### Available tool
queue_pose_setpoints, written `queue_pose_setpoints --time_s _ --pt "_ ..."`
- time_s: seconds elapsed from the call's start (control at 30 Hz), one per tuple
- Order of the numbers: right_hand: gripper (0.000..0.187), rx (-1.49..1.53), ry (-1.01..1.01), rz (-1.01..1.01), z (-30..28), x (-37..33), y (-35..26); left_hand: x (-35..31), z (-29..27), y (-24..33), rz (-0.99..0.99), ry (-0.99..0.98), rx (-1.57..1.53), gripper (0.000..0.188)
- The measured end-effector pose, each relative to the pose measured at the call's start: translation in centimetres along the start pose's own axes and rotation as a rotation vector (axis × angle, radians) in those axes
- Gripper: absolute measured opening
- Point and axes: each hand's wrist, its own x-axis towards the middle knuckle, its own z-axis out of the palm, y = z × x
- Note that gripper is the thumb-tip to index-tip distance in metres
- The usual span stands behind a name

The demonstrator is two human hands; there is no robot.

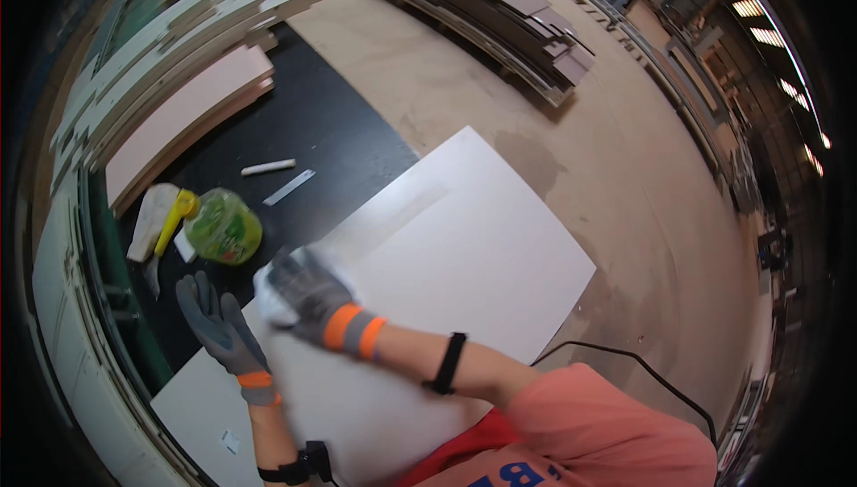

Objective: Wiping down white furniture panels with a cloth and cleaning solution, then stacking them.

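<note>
A large white panel (464,210) lies in front of me. My right hand (308,295), in a grey glove with an orange cuff, is closed over a white cloth (275,301) and presses it near the panel's left edge; the hand is blurred by motion. Left of it, my left hand (216,324) is gloved alike and holds nothing, its fingers stretched out and apart. Beyond both hands stands a clear bottle of green liquid (225,226) with a yellow trigger sprayer (178,216). A crumpled whitish cloth or glove (153,217) lies beside the bottle.
On the black tabletop (321,112) lie a white marker-like stick (268,167) and a flat pale strip (289,187). Stacked boards (192,116) line the left side. Brown panels (482,18) sit on a pallet across the floor. A black cable (643,362) runs at my right.
</note>
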Motion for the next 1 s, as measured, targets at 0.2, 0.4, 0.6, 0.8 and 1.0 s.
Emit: queue_pose_setpoints --time_s 0.2,0.4,0.6,0.8,1.0 --pt "0.066 0.125 -0.139 0.326 -7.9 -0.7 8.7 -4.6 2.4 -0.1 0.173 -0.207 0.455 0.060" --pt "0.063 -0.445 0.360 0.676 -16.2 -4.6 27.5 -10.5 8.8 0.9 0.159 -0.594 1.231 0.063" --pt "0.072 -0.280 -0.010 0.388 -12.8 -5.5 17.7 -10.1 9.1 1.1 0.179 -0.634 1.350 0.067" --pt "0.071 -0.382 0.182 0.533 -16.0 -5.2 26.0 -11.0 10.6 0.6 0.134 -0.650 1.339 0.067" --pt "0.072 -0.347 0.270 0.509 -16.9 -12.2 26.1 -10.6 9.8 1.0 0.157 -0.652 1.347 0.066"
